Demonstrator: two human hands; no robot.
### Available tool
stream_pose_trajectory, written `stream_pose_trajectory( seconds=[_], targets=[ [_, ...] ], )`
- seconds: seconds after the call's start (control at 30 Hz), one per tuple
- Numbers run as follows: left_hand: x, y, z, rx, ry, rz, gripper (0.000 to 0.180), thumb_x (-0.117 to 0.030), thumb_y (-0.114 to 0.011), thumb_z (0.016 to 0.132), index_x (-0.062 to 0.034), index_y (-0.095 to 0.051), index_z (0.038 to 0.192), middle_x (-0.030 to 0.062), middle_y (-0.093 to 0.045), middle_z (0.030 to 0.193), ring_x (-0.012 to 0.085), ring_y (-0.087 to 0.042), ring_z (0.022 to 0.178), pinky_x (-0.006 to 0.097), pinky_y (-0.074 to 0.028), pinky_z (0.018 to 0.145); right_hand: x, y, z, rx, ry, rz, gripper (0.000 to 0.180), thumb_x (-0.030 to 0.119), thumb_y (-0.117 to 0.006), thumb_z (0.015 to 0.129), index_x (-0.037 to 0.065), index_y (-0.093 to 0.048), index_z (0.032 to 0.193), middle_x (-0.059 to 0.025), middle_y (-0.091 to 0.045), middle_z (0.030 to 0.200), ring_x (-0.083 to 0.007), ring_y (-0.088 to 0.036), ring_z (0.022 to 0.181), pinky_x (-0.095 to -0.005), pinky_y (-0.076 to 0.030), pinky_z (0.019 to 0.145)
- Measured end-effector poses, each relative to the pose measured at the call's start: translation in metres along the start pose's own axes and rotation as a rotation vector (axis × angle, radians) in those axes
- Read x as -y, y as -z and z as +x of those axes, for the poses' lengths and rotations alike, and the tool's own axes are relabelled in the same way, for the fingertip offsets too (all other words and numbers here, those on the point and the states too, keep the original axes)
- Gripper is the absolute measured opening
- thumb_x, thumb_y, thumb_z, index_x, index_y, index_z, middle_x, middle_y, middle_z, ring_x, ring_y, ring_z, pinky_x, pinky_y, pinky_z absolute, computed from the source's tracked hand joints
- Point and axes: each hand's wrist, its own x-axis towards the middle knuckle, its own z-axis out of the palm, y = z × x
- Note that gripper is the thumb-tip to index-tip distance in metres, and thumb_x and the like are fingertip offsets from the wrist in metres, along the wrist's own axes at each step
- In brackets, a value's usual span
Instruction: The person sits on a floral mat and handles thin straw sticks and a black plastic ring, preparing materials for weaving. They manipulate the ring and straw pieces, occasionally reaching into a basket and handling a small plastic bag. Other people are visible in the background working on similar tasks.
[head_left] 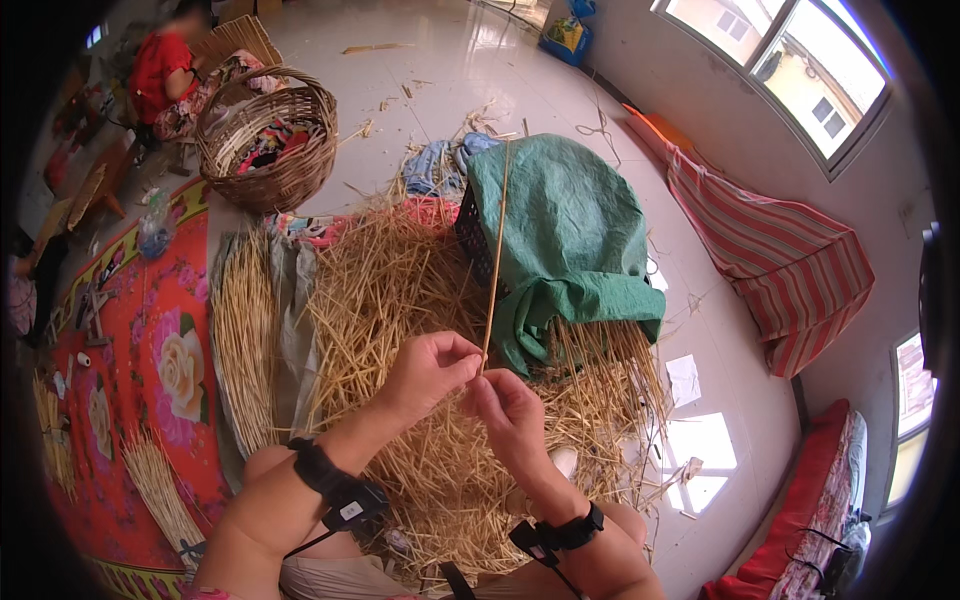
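A single long straw stalk [497, 245] stands nearly upright in front of me, its lower end pinched between my fingers. My left hand [430, 375] closes on it with thumb and forefinger. Just right of and below that, my right hand [508, 410] is closed at the stalk's lower end, fingertips close to those of the left. Beneath both hands spreads a heap of loose straw [390, 270]. Behind the stalk, a green woven cloth [570, 210] covers a dark plastic crate [475, 235], with more straw stalks [600, 350] sticking out from under it.
To the left, a straw bundle [247, 340] lies beside a red floral mat [150, 370] bearing another bundle [160, 490]. A wicker basket [270, 175] with coloured cloth stands farther back, near a seated person in red [155, 75]. Striped cloth [770, 260] hangs along the right wall.
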Motion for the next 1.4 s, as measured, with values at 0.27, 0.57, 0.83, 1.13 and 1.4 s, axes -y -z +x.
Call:
stream_pose_trajectory(
  seconds=[0.27,0.57,0.83,1.13,1.4],
  targets=[
    [-0.001,0.000,-0.001,-0.032,-0.018,0.119,0.012,-0.009,-0.062,0.083,0.0015,-0.062,0.089,0.0023,-0.065,0.077,0.0060,-0.059,0.070,0.022,-0.048,0.063,0.007,-0.002,-0.003,-0.064,0.097,-0.257,0.009,0.008,-0.056,0.091,-0.001,-0.058,0.092,-0.0020,-0.063,0.072,-0.0060,-0.059,0.067,-0.0204,-0.047,0.062],
    [0.001,-0.002,-0.002,-0.043,-0.038,0.137,0.010,-0.009,-0.062,0.083,0.0004,-0.060,0.085,0.0018,-0.064,0.075,0.0056,-0.059,0.069,0.022,-0.048,0.062,0.004,-0.005,-0.004,-0.102,0.187,-0.314,0.010,0.010,-0.059,0.089,0.000,-0.059,0.091,-0.0104,-0.065,0.069,-0.0145,-0.064,0.062,-0.0257,-0.048,0.057],
    [0.003,-0.001,-0.001,-0.042,-0.035,0.153,0.009,-0.009,-0.061,0.082,0.0004,-0.060,0.083,0.0019,-0.063,0.074,0.0059,-0.058,0.068,0.022,-0.048,0.061,0.005,-0.005,-0.004,-0.092,0.186,-0.339,0.009,0.010,-0.058,0.090,0.001,-0.058,0.090,-0.0110,-0.064,0.068,-0.0171,-0.064,0.062,-0.0272,-0.048,0.057],
    [0.004,0.000,0.001,-0.014,0.006,0.121,0.006,-0.005,-0.059,0.081,0.0005,-0.059,0.083,0.0009,-0.061,0.075,0.0050,-0.056,0.069,0.021,-0.047,0.061,0.004,-0.004,-0.005,-0.070,0.156,-0.307,0.010,0.010,-0.056,0.090,0.001,-0.058,0.090,-0.0100,-0.064,0.069,-0.0168,-0.063,0.061,-0.0273,-0.048,0.057],
    [-0.004,0.001,0.000,0.023,0.088,-0.019,0.004,-0.002,-0.054,0.083,-0.0020,-0.058,0.083,-0.0039,-0.054,0.071,0.0010,-0.045,0.059,0.016,-0.038,0.051,0.007,-0.004,-0.005,-0.020,0.151,-0.293,0.010,0.010,-0.055,0.092,0.001,-0.058,0.093,-0.0079,-0.064,0.070,-0.0116,-0.060,0.062,-0.0253,-0.047,0.057]
  ],
)
